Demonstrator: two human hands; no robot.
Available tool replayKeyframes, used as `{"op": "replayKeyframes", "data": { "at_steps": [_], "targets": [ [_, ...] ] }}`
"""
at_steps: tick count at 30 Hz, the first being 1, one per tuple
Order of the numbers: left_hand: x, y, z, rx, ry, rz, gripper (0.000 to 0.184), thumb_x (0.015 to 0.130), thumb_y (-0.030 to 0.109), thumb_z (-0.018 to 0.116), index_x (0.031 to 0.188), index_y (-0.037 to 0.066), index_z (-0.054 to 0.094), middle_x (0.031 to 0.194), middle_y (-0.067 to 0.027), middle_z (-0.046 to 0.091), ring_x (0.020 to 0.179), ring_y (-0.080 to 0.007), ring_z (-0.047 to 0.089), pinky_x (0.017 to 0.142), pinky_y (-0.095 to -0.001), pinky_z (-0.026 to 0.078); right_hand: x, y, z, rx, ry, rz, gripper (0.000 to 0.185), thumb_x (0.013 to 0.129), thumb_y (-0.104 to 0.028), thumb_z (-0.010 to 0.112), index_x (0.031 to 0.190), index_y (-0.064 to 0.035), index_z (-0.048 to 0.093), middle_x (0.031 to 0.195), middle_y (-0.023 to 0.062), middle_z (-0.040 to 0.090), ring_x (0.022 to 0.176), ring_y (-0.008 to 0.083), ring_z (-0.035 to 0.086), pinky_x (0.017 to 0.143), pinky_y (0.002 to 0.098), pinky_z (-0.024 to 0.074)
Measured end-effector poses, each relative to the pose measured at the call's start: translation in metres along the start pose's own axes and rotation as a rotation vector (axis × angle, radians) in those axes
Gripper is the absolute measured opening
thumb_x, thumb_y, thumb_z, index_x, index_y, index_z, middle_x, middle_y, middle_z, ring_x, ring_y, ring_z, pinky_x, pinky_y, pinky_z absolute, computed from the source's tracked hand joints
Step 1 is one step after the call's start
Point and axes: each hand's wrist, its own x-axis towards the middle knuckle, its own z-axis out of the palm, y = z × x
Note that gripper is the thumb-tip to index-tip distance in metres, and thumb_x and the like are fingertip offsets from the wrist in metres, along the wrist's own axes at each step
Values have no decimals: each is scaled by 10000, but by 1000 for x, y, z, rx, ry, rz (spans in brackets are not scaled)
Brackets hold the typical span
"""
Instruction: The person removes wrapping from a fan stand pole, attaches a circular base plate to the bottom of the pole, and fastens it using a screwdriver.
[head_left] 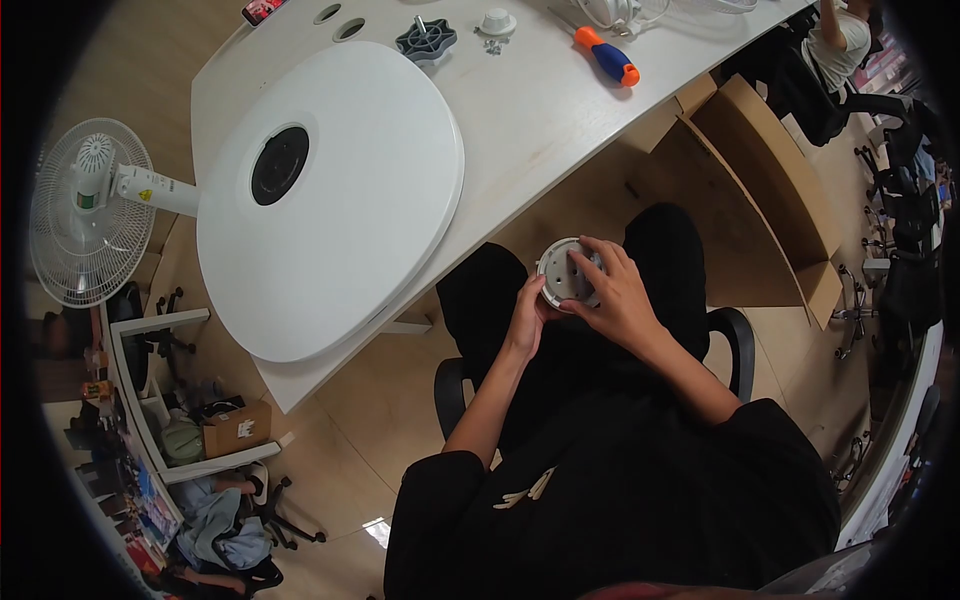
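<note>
Above my lap I hold a small round white part with holes in its flat face (pixel 560 272). My left hand (pixel 527 316) is closed around its lower left edge. From the other side, my right hand (pixel 617 292) grips the rim, its fingers bent over the face and covering part of it. To the upper left, a large white round fan base (pixel 370 190) with a dark round centre lies on the table, and a white fan (pixel 95 210) sticks out past the table's left edge.
On the white table (pixel 520 120) lie a grey star-shaped knob (pixel 426 40), a white cap (pixel 496 22), small screws (pixel 494 46) and a blue-orange screwdriver (pixel 607 57). An open cardboard box (pixel 740 200) stands right of my knees. Another person (pixel 838 45) sits at the upper right.
</note>
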Motion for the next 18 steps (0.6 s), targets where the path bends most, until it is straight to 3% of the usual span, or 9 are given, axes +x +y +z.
{"op": "replayKeyframes", "data": {
  "at_steps": [8,18],
  "targets": [
    [0,2,0,-10,-8,-4,493,1048,396,353,1386,56,469,1279,-119,620,1113,-207,672,846,-381,620,-2,-2,2,9,15,3,700,683,-228,877,1299,-67,588,1375,164,542,1259,368,532,1021,474,454],
    [2,-5,-2,-1,2,10,484,1050,411,379,1363,59,489,1255,-101,625,1110,-190,667,838,-370,618,3,1,1,123,27,58,677,637,-184,871,1210,-21,550,1280,168,555,1198,362,531,1004,447,460]
  ]
}}
